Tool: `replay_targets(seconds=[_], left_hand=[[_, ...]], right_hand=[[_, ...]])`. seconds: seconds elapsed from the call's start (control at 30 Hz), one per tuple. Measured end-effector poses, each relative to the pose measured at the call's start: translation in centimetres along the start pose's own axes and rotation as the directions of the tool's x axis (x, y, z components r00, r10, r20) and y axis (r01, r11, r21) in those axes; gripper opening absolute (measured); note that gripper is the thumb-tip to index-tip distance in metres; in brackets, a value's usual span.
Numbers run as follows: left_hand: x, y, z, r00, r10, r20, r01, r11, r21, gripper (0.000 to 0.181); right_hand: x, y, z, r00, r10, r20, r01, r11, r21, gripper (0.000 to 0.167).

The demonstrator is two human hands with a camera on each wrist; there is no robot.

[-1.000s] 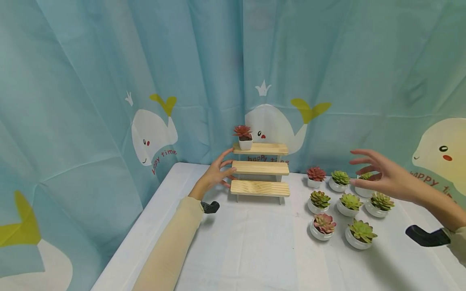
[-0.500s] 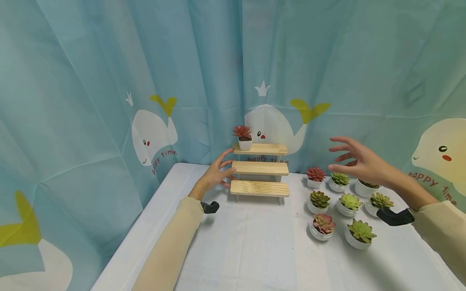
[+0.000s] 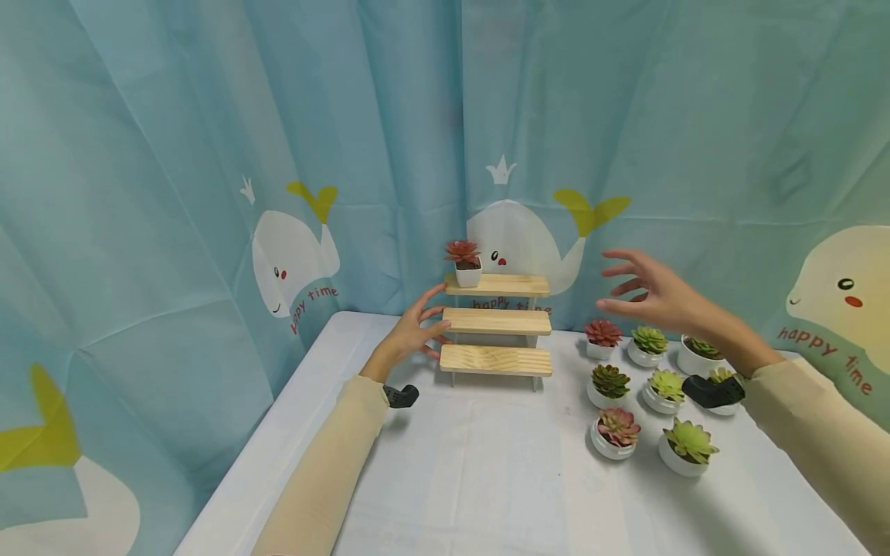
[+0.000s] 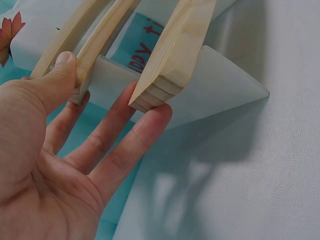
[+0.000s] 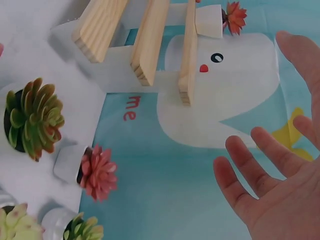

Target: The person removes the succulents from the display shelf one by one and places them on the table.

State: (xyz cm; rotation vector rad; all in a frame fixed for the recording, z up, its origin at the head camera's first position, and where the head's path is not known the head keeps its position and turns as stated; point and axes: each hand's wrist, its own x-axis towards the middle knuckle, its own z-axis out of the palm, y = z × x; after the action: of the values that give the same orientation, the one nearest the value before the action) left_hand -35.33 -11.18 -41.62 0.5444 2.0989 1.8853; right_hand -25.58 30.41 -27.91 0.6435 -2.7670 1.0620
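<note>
A three-tier wooden display stand (image 3: pixel 497 321) stands at the back of the table. One red succulent in a square white pot (image 3: pixel 468 263) sits at the left end of its top tier. My left hand (image 3: pixel 412 333) holds the stand's left end. In the left wrist view, the thumb (image 4: pixel 64 65) lies on the middle plank and the fingertips touch the plank ends. My right hand (image 3: pixel 650 292) hovers in the air, right of the stand and above the potted plants. Its fingers (image 5: pixel 237 172) are spread and loosely bent, with nothing between them.
Several potted succulents stand on the table's right side, among them a red one (image 3: pixel 602 337), a pink one (image 3: pixel 618 429) and a light green one (image 3: pixel 690 443). The right forearm partly covers one green succulent (image 3: pixel 721 376). A blue whale-print curtain (image 3: pixel 389 131) hangs behind the white-covered table (image 3: pixel 487 479).
My right hand has moved left and up, away from the plants on the far right toward the stand. My left hand and the stand look the same.
</note>
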Motion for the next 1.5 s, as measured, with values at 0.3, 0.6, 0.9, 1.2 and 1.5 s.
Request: replay_targets(seconds=[0.3,0.6,0.9,1.2,1.5], left_hand=[[0.1,-0.1,0.0,1.0,0.001,0.005,-0.001,1.0,-0.002,0.076],[0.0,0.0,0.0,1.0,0.0,-0.004,0.0,1.0,-0.004,0.075],[0.0,0.0,0.0,1.0,-0.003,0.001,0.003,1.0,-0.013,0.075],[-0.1,0.0,0.0,1.0,-0.001,-0.006,0.001,1.0,-0.004,0.075],[-0.1,0.0,0.1,1.0,-0.005,-0.014,0.005,1.0,0.008,0.074]], right_hand=[[2.6,-0.5,1.8,1.0,-0.013,0.022,0.013,1.0,0.025,0.082],[5.4,-1.3,3.9,1.0,-0.012,0.013,0.011,0.999,0.044,0.079],[7.8,-2.2,5.8,1.0,-0.017,0.015,0.016,0.998,0.066,0.084],[10.0,-3.2,7.6,1.0,-0.014,0.011,0.013,0.995,0.098,0.086],[11.5,-3.3,9.1,1.0,-0.02,0.007,0.019,0.99,0.143,0.084]])
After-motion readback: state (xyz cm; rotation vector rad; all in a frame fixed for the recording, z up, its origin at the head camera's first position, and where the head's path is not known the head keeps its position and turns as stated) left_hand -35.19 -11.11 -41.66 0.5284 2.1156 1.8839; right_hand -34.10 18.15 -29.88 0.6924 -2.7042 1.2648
